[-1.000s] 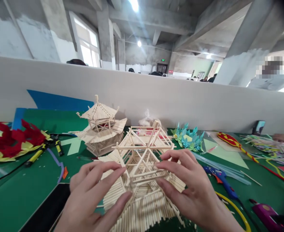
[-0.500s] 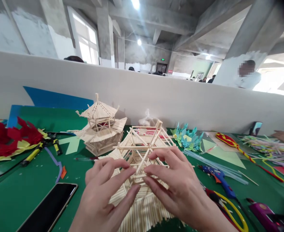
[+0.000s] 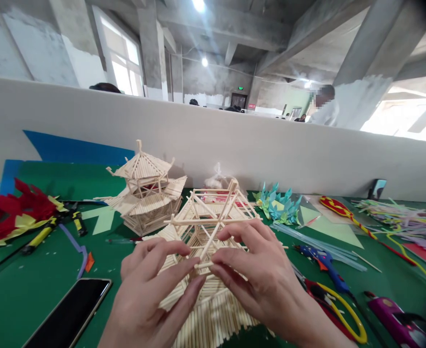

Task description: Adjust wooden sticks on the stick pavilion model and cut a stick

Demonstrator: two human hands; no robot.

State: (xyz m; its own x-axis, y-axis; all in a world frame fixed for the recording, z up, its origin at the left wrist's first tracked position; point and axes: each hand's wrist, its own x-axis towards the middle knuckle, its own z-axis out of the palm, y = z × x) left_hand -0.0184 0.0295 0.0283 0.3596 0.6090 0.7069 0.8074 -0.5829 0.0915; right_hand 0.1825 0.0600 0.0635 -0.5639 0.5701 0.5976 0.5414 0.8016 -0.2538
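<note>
Both hands on the stick model: left hand (image 3: 151, 285) curled, fingers bent, fingertips pinching thin sticks at the middle of the open stick frame (image 3: 213, 217); thumb lies on the sloped stick roof (image 3: 216, 309) below it. Right hand (image 3: 260, 275) mirrors it from the other side, fingers part-closed, fingertips pinching the same cluster of sticks, index and thumb tips nearly meeting the left hand's. Neither hand flat or fully clenched, both a light pinch grip.

The frame and roof form one stick model, sitting on the green surface (image 3: 28, 290), centre foreground, just in front of the person. A finished stick pagoda (image 3: 146, 193) stands behind-left of it, near but apart. Black phone (image 3: 70, 311) lies flat at lower left, beside the left wrist. Red and yellow paper flower (image 3: 10, 215) far left; yellow-handled pliers (image 3: 49, 227) next to it. Teal paper flower (image 3: 280, 205) behind-right. Blue glue gun (image 3: 325, 263) and yellow-handled scissors (image 3: 339, 309) right of the right hand. Purple tool (image 3: 397, 319) at lower right corner. White partition wall (image 3: 271, 150) runs behind the surface.
</note>
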